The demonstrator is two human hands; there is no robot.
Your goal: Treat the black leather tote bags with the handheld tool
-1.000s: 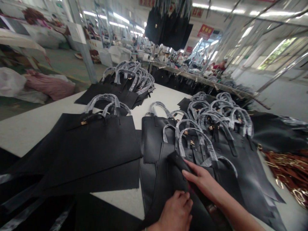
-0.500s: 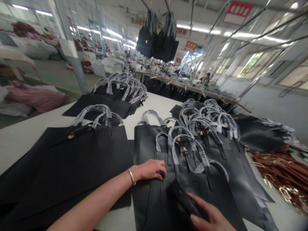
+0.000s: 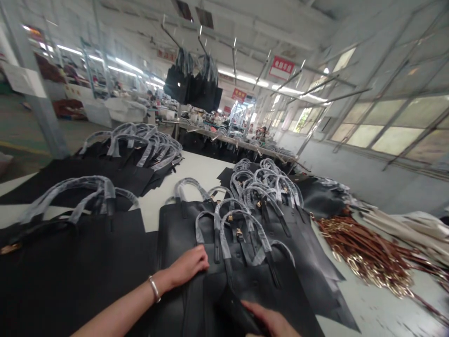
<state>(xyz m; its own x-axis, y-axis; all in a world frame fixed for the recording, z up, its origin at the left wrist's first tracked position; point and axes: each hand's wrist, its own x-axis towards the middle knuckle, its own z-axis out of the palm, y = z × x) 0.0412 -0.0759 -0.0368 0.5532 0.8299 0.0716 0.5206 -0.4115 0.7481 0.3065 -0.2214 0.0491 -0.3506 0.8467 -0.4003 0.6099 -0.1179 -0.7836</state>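
1. The left hand, a silver bangle at its wrist, lies palm-down on a black leather tote bag, fingers together, gripping nothing.
2. The right hand (cut off by the view's bottom edge) touches the bag's folded edge; whether it pinches, I cannot tell.
3. The bag lies beneath both hands, its plastic-wrapped handles just beyond them.

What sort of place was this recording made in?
Probably a handbag factory workshop: black tote bags with plastic-wrapped handles lie in rows on a long white table, a heap of brown straps with gold-coloured hardware lies alongside, and workers sit farther down the hall.
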